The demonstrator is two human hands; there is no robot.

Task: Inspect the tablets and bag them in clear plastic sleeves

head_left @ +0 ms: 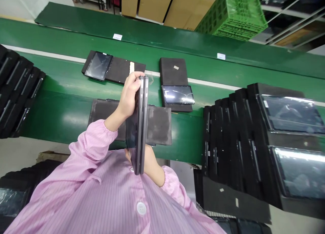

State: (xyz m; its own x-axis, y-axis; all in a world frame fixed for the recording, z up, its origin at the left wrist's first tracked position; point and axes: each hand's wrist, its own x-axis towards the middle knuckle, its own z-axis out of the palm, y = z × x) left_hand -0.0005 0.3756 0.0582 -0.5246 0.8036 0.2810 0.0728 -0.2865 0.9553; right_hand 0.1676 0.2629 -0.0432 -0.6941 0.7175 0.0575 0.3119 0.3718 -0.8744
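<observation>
Two tablets (142,125) are pressed together and stand edge-on to me in front of my chest. At their far end, my left hand (129,95) is closed around them, with fingers over the top edge. My right hand (149,157) grips their near end from the other side; most of its fingers are hidden behind the tablets. Beneath them on the green bench lies a black foam pad (159,125). Past my left hand, a tablet (99,66) rests on a long black foam block (120,69). Another tablet (177,94) lies across a black foam block (174,71) further right.
Black foam trays (233,142) holding tablets are stacked at the right, with tablets (294,113) on top. More foam trays (19,91) stand at the left edge. Behind the green bench (68,108) are a green crate (233,14) and cardboard boxes (154,5).
</observation>
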